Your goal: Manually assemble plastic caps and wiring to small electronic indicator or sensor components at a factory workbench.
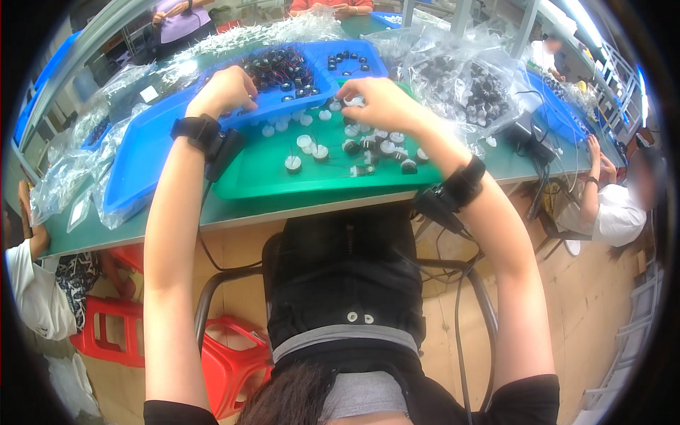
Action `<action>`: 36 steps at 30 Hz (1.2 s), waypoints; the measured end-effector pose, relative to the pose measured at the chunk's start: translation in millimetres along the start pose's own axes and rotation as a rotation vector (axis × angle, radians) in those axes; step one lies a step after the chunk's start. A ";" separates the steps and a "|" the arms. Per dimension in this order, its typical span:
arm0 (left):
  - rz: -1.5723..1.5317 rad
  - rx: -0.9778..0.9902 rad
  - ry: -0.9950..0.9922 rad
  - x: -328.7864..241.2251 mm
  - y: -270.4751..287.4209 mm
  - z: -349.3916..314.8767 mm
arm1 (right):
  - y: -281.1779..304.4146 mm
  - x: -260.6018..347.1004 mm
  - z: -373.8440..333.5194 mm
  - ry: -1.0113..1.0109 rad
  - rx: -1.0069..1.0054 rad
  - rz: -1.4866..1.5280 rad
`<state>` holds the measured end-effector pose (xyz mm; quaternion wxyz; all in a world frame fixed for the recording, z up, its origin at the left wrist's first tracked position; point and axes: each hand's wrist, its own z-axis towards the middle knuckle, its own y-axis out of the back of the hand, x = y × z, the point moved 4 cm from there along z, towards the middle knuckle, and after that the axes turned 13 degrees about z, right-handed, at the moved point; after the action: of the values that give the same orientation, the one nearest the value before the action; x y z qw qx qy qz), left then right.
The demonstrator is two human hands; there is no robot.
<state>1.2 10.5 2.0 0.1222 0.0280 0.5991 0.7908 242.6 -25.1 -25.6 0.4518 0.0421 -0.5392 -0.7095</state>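
Right fingers (352, 86) pinch a white piece (354, 102) above a green tray (262, 170) that likely corrals loose parts (350, 146); left fingers (245, 83) curl, hold unclear.

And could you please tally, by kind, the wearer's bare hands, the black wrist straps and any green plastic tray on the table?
Bare left hand and bare right hand: 2
Black left wrist strap and black right wrist strap: 2
Green plastic tray: 1
Total: 5
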 end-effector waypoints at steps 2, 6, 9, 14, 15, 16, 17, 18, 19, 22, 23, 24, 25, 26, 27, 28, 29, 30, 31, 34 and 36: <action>-0.031 0.137 0.091 -4.9 -3.3 2.9 | -8.7 -4.2 -3.3 -0.106 0.101 -0.068; 0.028 0.119 0.135 -6.4 -0.8 -0.8 | -22.3 10.3 -3.8 -0.062 0.153 -0.242; 0.051 0.149 0.116 -10.9 -0.9 -6.0 | -25.9 8.8 -8.7 -0.042 0.146 -0.366; 0.116 0.066 0.103 2.3 -14.1 -2.4 | -20.4 -0.6 -9.1 -0.124 0.092 -0.255; 0.149 0.044 0.129 1.9 -16.3 -1.8 | -15.4 -2.2 -10.2 -0.125 0.084 -0.107; 0.182 0.023 0.155 2.7 -16.9 -0.8 | -10.7 -4.1 -10.5 -0.125 0.075 0.041; 0.181 0.024 0.110 2.8 -15.8 1.5 | -2.8 -7.4 -9.7 -0.145 0.006 0.141; 0.223 -0.003 0.069 4.0 -16.8 4.9 | 4.0 -8.1 -11.1 -0.167 -0.060 0.244; 0.222 -0.033 0.056 3.9 -19.8 8.1 | 2.7 -18.6 -11.7 -0.169 -0.129 0.287; 0.207 -0.120 0.013 -1.3 -28.8 14.5 | 2.3 -27.3 -13.7 -0.142 -0.225 0.367; 0.199 -0.278 0.054 -3.4 -28.7 15.6 | 3.2 -27.3 -11.7 -0.145 -0.261 0.351; 0.153 -0.280 0.026 -16.4 -27.7 15.9 | 4.4 -28.1 -13.1 -0.143 -0.270 0.342; 0.175 -0.304 0.010 -27.4 -28.2 14.7 | 5.3 -28.7 -14.5 -0.176 -0.313 0.337; 0.198 -0.330 -0.005 -38.4 -28.7 12.5 | 6.4 -28.9 -16.1 -0.208 -0.357 0.332; 0.202 -0.351 -0.011 -46.6 -28.4 8.2 | 4.7 -28.9 -16.7 -0.172 -0.370 0.347; 0.204 -0.374 -0.013 -50.3 -29.6 5.5 | 4.8 -25.9 -15.9 -0.169 -0.342 0.298; 0.220 -0.403 -0.015 -49.6 -29.7 0.5 | 0.9 -21.9 -16.7 -0.125 -0.297 0.312; 0.260 -0.402 0.038 -52.7 -26.8 -3.9 | -0.5 -21.6 -18.1 -0.082 -0.260 0.320; 0.319 -0.305 0.130 -55.9 -24.1 -7.8 | -3.2 -20.9 -19.2 -0.083 -0.196 0.275; 0.360 -0.074 0.279 -58.6 -21.0 -12.3 | -10.1 -15.0 -27.3 -0.007 -0.098 0.040; 0.286 -0.097 0.247 -56.1 -19.3 -11.5 | -5.8 -16.1 -24.0 -0.078 -0.062 0.093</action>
<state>56.5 -8.2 -14.0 -0.0650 0.0096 0.5606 0.8255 261.8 -31.5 -47.1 0.4640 -0.0245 -0.5355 -0.7053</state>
